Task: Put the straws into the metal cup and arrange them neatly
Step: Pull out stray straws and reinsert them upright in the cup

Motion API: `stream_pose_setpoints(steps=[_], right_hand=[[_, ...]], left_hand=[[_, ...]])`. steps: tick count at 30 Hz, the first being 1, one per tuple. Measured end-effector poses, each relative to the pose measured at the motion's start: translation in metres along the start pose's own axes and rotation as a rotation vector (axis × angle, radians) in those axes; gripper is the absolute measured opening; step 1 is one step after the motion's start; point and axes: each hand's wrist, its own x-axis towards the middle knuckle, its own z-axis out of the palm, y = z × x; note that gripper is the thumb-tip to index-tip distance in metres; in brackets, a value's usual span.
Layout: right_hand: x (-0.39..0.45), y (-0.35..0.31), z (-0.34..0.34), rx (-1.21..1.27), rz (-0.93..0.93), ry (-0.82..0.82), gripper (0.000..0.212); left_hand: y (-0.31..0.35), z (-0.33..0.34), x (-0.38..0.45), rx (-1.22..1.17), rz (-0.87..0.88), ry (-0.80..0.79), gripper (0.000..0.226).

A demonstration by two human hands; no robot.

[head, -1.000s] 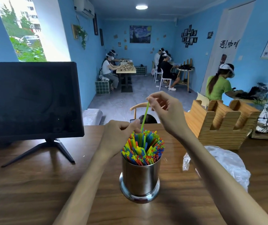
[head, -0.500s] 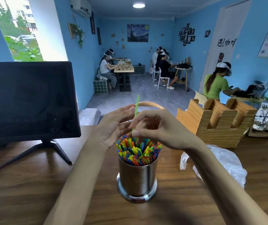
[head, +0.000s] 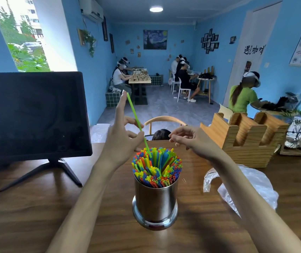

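Wooden table [head: 36, 212] bears metal cup [head: 156, 201], monitor [head: 32, 114], plastic bag [head: 246, 187].

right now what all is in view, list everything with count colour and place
metal cup: one, silver, table centre, near edge
straws: many, mixed colours, upright in the cup
green straw: one, sticks up tilted from the bundle
monitor: one, black, left on the table
wooden holder: one, light wood, right rear
plastic bag: one, clear, right of the cup
table: one, dark wood
left hand: pinches the green straw
right hand: loosely curled, holds nothing
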Motion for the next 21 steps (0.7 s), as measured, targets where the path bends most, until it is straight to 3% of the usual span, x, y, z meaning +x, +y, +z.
stream_pose_setpoints(steps=[4,10,12,18,21], right_hand=[[0.003,0.008,0.001,-0.088,0.071,-0.058,0.016],[0.005,0.014,0.007,-0.201,0.075,-0.136,0.018],[0.005,0.014,0.009,-0.22,0.069,-0.132,0.019],[0.009,0.015,0.015,-0.239,0.056,-0.139,0.022],[0.011,0.016,0.016,-0.239,0.07,-0.135,0.024]], left_hand=[[-0.008,0.004,-0.007,0.145,0.013,-0.105,0.121],[-0.023,0.006,-0.01,0.217,0.028,-0.201,0.118],[-0.028,0.008,-0.008,0.236,0.019,-0.215,0.103],[-0.042,0.012,-0.009,0.36,0.037,-0.272,0.018],[-0.045,0.012,-0.008,0.389,-0.009,-0.34,0.007]])
